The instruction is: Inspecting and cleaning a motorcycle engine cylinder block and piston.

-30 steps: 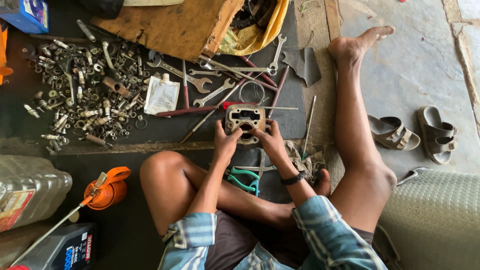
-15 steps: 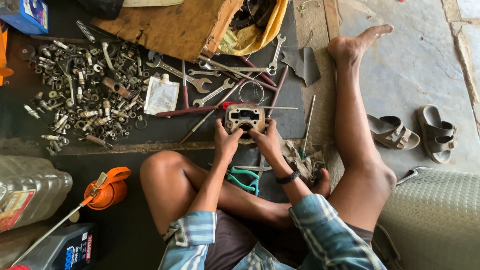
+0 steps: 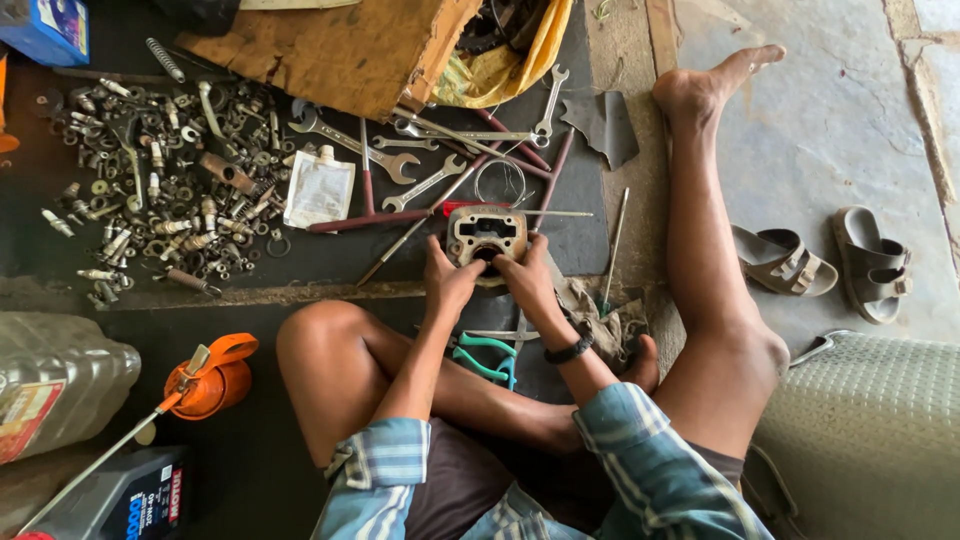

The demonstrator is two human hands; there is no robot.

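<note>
Person seated on the floor holds a metal engine cylinder [image 3: 486, 236] in both hands.

The left hand [image 3: 447, 280] and right hand [image 3: 527, 277] grip its near edge, fingers curled around it, above a dark mat [image 3: 300, 260]. Loose bolts [image 3: 150, 210], wrenches [image 3: 420, 160] and a white pouch [image 3: 319, 188] lie scattered beyond; nothing appears fitted to it.

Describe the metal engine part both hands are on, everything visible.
The metal engine part is a squarish, dull grey-tan casting, grimy looking, with a large round dark bore in its middle and small holes near its corners. It lies flat, bore facing up, on the dark mat in front of the seated person's legs. The left hand grips its lower left edge and the right hand its lower right, thumbs near the bore. A red-handled screwdriver lies right behind it; contact unclear.
</note>
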